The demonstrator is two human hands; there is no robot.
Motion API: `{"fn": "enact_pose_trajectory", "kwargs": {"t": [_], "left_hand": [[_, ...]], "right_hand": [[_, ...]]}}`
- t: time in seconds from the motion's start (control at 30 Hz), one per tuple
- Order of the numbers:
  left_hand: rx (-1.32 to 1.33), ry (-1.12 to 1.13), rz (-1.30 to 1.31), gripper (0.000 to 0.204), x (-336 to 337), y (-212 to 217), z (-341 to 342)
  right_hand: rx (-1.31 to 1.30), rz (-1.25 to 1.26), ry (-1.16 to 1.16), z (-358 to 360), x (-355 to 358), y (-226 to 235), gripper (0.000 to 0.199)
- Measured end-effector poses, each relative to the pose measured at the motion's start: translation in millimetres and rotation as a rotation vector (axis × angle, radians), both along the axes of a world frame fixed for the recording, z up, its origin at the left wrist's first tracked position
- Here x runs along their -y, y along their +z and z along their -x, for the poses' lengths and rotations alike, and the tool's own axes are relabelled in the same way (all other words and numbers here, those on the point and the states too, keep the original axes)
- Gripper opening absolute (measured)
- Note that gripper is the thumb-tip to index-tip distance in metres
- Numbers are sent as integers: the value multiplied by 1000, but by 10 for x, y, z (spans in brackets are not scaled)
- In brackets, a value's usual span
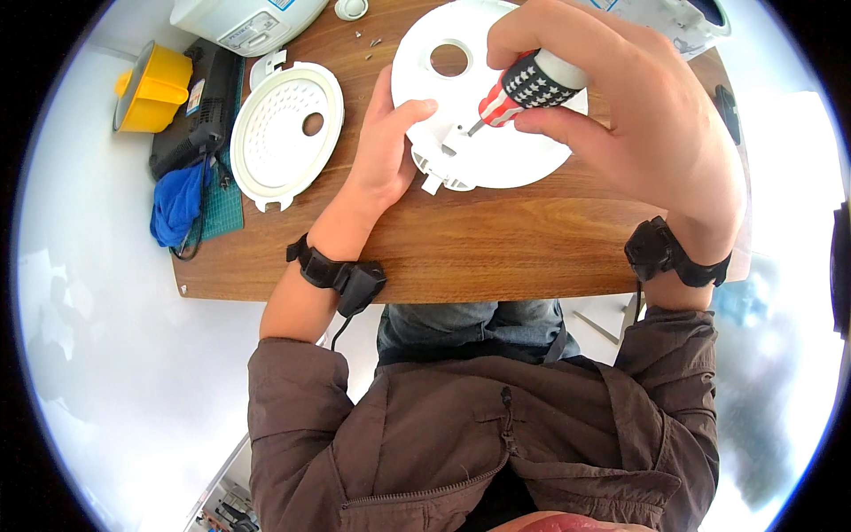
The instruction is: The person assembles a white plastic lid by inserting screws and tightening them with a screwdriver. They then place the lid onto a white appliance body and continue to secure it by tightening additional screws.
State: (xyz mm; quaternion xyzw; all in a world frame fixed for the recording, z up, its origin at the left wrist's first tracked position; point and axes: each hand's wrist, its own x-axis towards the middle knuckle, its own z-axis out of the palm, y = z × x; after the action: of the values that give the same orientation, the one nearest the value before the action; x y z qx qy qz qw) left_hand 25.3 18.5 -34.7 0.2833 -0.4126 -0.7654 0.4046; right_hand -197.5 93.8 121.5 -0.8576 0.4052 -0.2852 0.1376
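Note:
A round white plastic lid part [532, 158] with a round hole and a hinge-like tab lies on the table before me. At its left edge, my left hand [386, 142] grips the rim, thumb on top and fingers mostly hidden beneath. My right hand [651, 120] is closed around a screwdriver [536, 84] whose handle has black, white-starred and red-and-white striped sections. Its metal shaft slants down to a small hole near the tab; whether a screw sits there I cannot tell. Left of my left hand rests a second white disc [282, 137], perforated with many small dimples.
Several small screws [370, 46] and a white round cap [351, 9] lie at the back. A white appliance [253, 25] stands far left, near a yellow container [160, 87], a black case [206, 111], a blue cloth [177, 202] and a green mat [226, 208]. Another white housing [678, 22] stands far right.

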Motion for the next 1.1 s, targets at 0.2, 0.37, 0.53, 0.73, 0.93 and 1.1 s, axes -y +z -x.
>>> {"fn": "enact_pose_trajectory", "kwargs": {"t": [0.2,0.37,0.53,0.73,0.93,1.1], "left_hand": [[-64,-93,-154,59,-23,79,-63],[-101,-101,-100,58,-50,102,-40],[-157,31,-48,58,-36,83,-94],[-120,240,28,55,157,-47,-138],[-36,521,344,52,223,52,-207],[64,663,566,52,367,26,-348]], "right_hand": [[111,68,117,86,59,-41,37],[78,105,113,68,58,-72,36],[6,203,89,-33,95,-151,30],[-16,127,-87,-151,71,-226,27],[-178,225,-259,-215,94,-344,31],[-164,187,-301,-339,144,-529,37]]}}
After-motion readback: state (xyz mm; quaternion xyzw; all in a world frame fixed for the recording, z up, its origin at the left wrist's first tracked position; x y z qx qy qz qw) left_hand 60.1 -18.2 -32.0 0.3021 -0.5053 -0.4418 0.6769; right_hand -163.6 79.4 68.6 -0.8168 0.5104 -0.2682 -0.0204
